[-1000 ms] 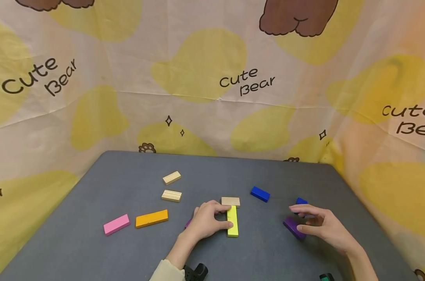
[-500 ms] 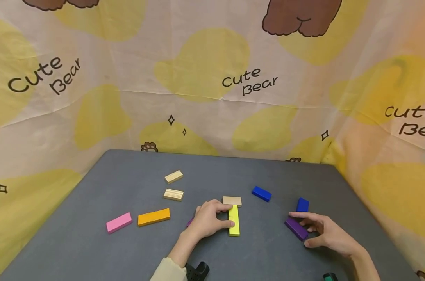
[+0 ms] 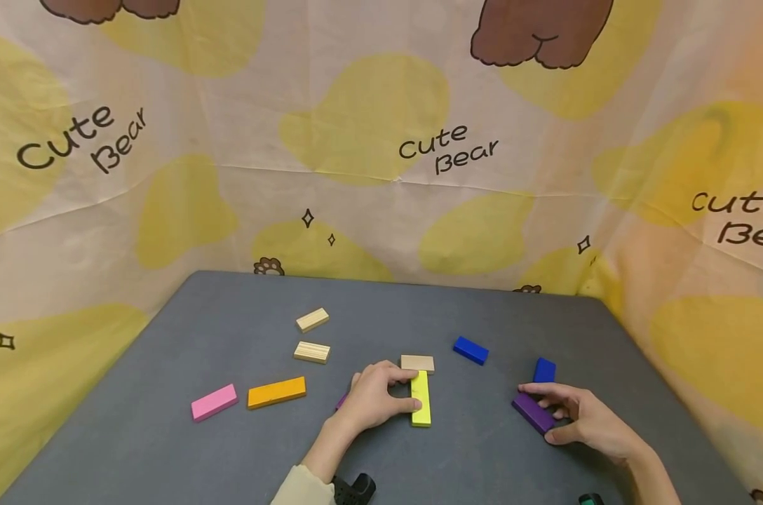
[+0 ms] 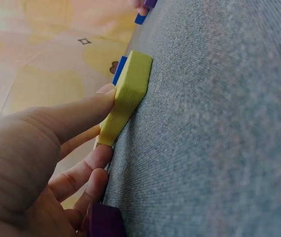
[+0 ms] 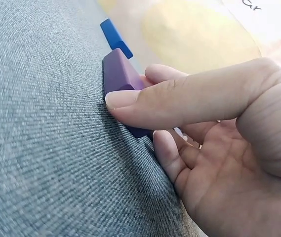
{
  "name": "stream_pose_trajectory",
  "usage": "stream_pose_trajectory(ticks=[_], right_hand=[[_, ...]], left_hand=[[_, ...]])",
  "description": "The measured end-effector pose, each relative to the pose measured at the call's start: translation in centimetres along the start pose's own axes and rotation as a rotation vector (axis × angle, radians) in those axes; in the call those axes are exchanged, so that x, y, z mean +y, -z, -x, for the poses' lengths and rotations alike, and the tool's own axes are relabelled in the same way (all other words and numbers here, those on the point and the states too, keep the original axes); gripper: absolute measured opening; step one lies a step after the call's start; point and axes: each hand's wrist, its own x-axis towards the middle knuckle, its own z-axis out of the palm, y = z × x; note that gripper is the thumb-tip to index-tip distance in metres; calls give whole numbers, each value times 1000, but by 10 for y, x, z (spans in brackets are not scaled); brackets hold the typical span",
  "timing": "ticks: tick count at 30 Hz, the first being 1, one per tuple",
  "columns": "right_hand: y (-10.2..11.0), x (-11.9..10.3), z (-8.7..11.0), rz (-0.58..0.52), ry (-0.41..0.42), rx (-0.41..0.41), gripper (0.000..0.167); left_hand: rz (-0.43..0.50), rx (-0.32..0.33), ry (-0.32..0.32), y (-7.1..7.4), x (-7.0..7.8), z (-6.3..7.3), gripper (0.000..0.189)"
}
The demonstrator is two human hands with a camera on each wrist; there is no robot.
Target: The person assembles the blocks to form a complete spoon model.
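"Shifted since one second ago, the right hand (image 3: 577, 417) is now resting its thumb at the near end of the purple block (image 3: 533, 413)."

"And from the left?"

"Left hand (image 3: 372, 396) is pinching the yellow block (image 3: 422, 407) on the table (image 3: 230, 463), maybe steadying it against the wooden block (image 3: 417, 362); right is pinching purple lengthwise, perhaps for balance."

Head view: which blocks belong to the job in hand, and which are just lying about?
In use, it seems:
yellow block, in the left fingers
purple block, in the right fingers

Apparently just lying about:
pink block
orange block
three wooden blocks
two blue blocks
second purple block, mostly hidden
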Motion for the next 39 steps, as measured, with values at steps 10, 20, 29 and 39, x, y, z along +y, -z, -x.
stream_pose_trajectory(ticks=[10, 20, 29, 39], right_hand=[[-3, 1, -2, 17, -6, 4, 74], [-2, -1, -2, 20, 12, 21, 73], [-2, -1, -1, 20, -1, 41, 72], [-4, -3, 0, 24, -50, 66, 73]], left_hand=[[15, -5, 10, -1, -2, 0, 51], [17, 2, 5, 1, 0, 0, 50], [12, -5, 10, 1, 1, -1, 50], [14, -10, 14, 1, 2, 0, 50]])
